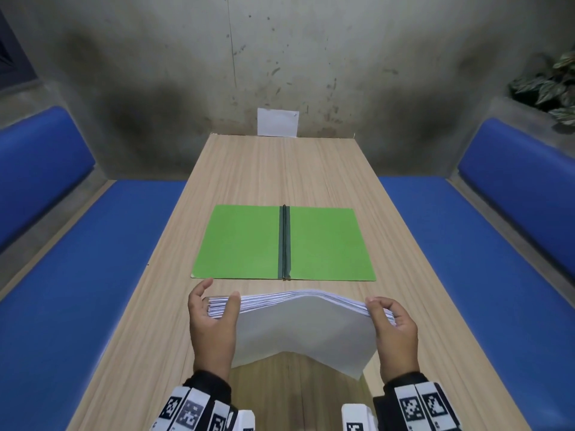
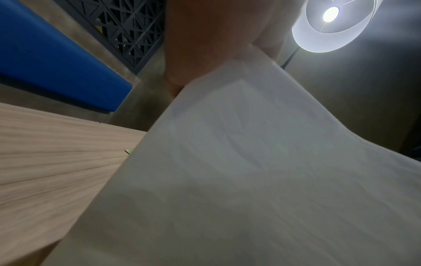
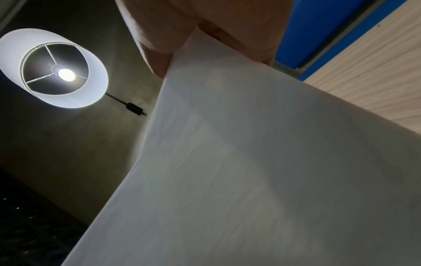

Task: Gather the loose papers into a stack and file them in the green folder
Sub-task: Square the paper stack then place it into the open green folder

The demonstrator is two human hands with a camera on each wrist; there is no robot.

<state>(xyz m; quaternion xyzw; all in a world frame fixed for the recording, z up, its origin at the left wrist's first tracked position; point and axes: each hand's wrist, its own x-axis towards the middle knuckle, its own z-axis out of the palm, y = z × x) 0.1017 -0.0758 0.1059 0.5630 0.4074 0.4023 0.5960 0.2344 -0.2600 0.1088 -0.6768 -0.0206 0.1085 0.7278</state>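
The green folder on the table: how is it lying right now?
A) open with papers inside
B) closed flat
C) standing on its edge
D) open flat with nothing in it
D: the green folder lies spread open and bare, while the paper stack is held in the left hand and right hand.

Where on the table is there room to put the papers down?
Bare wood lies between the open green folder and the far wall, and in narrow strips beside the folder. The folder's two open halves are bare too. The near end is crowded: the left hand and right hand grip the paper stack there.
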